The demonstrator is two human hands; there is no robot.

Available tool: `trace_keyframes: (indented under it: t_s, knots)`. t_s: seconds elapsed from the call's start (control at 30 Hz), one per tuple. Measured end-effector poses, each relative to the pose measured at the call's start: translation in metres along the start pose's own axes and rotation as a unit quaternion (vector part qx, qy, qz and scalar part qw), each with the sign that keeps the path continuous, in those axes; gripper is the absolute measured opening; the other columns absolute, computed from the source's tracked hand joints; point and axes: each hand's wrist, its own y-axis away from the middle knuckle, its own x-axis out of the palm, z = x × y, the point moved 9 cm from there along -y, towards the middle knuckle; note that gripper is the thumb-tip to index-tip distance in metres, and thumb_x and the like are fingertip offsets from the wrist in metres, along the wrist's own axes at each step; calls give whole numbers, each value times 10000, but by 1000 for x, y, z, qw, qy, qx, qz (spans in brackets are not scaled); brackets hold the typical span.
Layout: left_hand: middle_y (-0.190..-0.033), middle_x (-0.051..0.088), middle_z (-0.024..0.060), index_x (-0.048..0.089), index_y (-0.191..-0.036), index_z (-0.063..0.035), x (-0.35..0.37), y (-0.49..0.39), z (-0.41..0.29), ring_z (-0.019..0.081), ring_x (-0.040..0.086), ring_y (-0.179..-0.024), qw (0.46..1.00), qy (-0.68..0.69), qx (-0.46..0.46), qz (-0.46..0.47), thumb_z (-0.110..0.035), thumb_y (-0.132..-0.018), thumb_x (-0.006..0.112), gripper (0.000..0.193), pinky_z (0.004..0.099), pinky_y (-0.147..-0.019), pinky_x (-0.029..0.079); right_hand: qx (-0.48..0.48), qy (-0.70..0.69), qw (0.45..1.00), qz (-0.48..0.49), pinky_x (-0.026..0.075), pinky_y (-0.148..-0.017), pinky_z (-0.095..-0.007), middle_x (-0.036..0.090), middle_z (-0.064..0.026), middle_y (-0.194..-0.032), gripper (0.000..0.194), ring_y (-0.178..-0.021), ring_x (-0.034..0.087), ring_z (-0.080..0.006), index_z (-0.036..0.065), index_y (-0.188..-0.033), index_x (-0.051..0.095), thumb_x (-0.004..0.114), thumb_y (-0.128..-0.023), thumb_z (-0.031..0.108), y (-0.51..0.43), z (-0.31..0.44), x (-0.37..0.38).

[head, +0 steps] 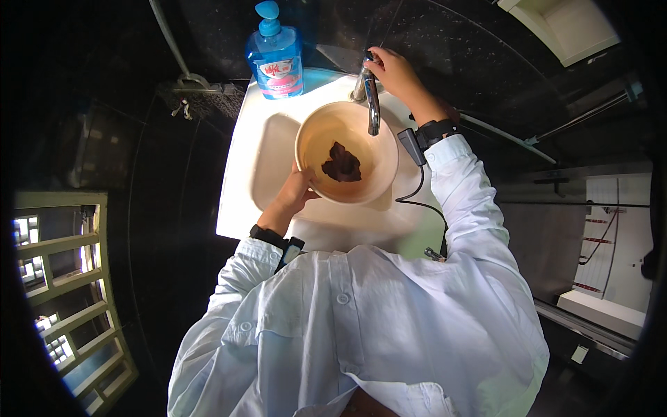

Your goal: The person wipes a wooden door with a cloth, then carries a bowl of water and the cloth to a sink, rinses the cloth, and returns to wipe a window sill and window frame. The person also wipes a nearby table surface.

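Observation:
A round, pale bowl (388,156) is held over the basin of a white sink (237,172). My left hand (294,193) grips its lower left rim, the thumb over the edge. Inside lies a dark brown, ragged-edged piece (341,164), in what looks like yellowish liquid; what it is, I cannot tell. Above the bowl's upper right side reaches the spout of a chrome faucet (373,107). At the faucet's top, my right hand (388,65) has its fingers closed around the handle. Whether water is running cannot be made out.
On the sink's back left corner stands a blue pump bottle (276,65). A dark, shaggy brush or mop head (229,99) hangs left of the sink. A black cable (417,195) runs from my right wrist. Pale shelf (568,26) at upper right; barred window (62,250) at left.

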Motion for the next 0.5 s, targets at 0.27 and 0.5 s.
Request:
trace_keyframes:
  t_s: [0.27, 0.5]
  knots:
    - [-1124, 477, 145, 293, -1296, -89, 7, 0, 3, 295, 592, -963, 1000, -23, 12, -11, -126, -846, 424, 470, 448, -753, 567, -168, 104, 965, -173, 479, -745, -391, 592, -140, -952, 287, -844, 585, -318, 60, -1109, 546, 578, -834, 139, 51, 52, -25]
    - [-1206, 459, 149, 214, -1357, -144, 9, -7, 14, 290, 583, -984, 998, -61, 9, -15, -119, -830, 433, 571, 431, -729, 576, -2, -69, 986, 150, 466, -818, -395, 565, -152, -1058, 261, -974, 567, -331, 92, -1074, 568, 596, -818, 134, 179, 51, 84]
